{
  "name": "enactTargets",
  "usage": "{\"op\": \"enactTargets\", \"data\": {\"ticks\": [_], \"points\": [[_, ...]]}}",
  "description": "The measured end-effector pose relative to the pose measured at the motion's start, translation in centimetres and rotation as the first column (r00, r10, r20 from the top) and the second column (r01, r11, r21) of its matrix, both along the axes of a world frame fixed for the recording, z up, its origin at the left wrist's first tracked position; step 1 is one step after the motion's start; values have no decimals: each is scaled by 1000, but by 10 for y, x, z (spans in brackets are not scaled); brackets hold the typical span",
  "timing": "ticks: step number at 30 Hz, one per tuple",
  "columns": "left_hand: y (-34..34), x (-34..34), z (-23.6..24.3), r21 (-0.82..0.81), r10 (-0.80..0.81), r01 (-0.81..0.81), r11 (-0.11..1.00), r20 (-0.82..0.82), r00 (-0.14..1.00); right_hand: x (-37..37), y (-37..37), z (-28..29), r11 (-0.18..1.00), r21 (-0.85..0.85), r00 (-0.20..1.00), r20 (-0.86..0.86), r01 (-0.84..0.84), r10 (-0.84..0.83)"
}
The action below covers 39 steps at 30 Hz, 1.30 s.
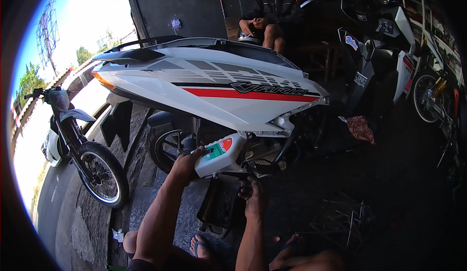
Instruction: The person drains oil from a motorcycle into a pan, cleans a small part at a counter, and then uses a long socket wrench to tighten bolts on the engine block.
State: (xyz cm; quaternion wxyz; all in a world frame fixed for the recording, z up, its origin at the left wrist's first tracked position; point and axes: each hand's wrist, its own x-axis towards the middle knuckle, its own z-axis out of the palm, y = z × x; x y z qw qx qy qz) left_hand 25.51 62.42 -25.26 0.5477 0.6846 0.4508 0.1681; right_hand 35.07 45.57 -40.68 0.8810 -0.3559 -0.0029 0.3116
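Bottle (223, 158), low at the scooter's (233, 91) near side, long axis slanting up rightward; lower-left end grasped by left hand (185, 167). Right hand (255, 198) lower, to its right; fingers bent, any hold cannot be told.

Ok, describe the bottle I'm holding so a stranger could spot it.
Find the white scooter with the red stripe, then look below its side panel. The left hand holds a white plastic bottle there. Its green and orange-red label sets it apart from the panel.
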Motion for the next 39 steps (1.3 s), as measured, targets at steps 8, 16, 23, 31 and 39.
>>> {"op": "enactTargets", "data": {"ticks": [8,16,23,31,39], "points": [[0,3,-6,87,-101,100,991,6,995,5,-4,-2,1000,-18,1000,26,16,-15],[-9,5,4,101,-31,28,994,35,999,3,-3,0,999,-45,1000,16,9,-8],[-11,6,3,149,-32,28,988,23,999,4,-6,6,998,-56,1000,-4,4,-4],[-9,17,-3,-14,36,-35,999,45,998,12,-11,3,998,-58,1000,-3,29,-29],[-6,14,1,-112,97,-97,989,-1,995,6,-8,6,998,-61,1000,-5,17,-18]]}}
